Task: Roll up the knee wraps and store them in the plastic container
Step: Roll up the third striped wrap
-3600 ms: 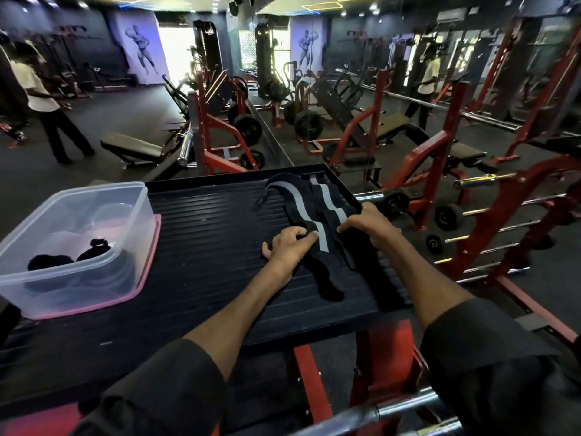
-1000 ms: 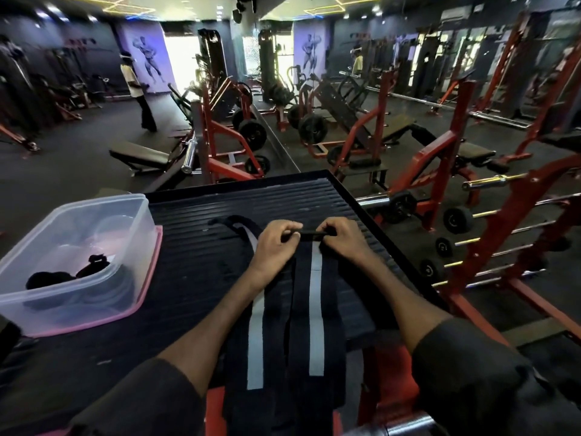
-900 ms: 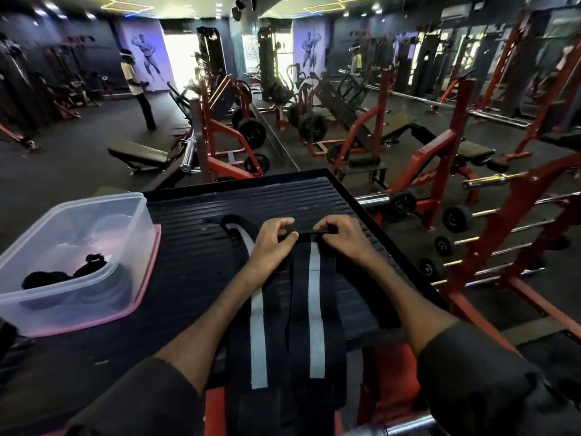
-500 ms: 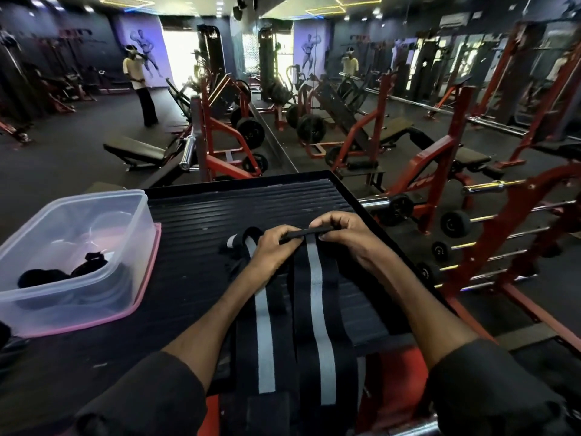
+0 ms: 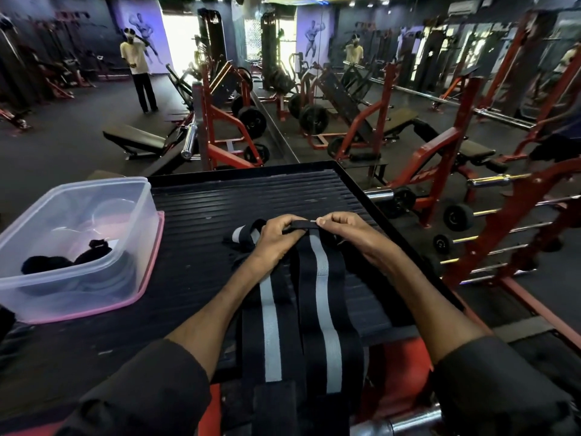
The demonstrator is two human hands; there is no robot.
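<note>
Hanging off the near edge of the desk (image 5: pixel 251 193), two black knee wraps (image 5: pixel 317 297) with grey centre stripes lie side by side and run away from the person across the ribbed black top; below that edge a chrome bar (image 5: pixel 408 420) and red frame show between dark sleeves. At the wraps' far ends, about mid-desk, the left hand (image 5: pixel 276 240) and right hand (image 5: pixel 345 229) meet, fingers curled, both pinching the narrow folded end of the right-hand wrap between thumb and fingertips. The left-hand wrap's end lies bunched just beside the left hand. On the desk's left edge, well apart from the hands, stands the clear plastic container (image 5: pixel 78 196) on a pink lid (image 5: pixel 151 272), with dark rolled items (image 5: pixel 47 264) inside. Beyond the far edge stand red racks (image 5: pixel 456 184) with weight plates (image 5: pixel 251 121), a black bench (image 5: pixel 135 140), and a person in a yellow shirt (image 5: pixel 136 61) on the gym floor.
</note>
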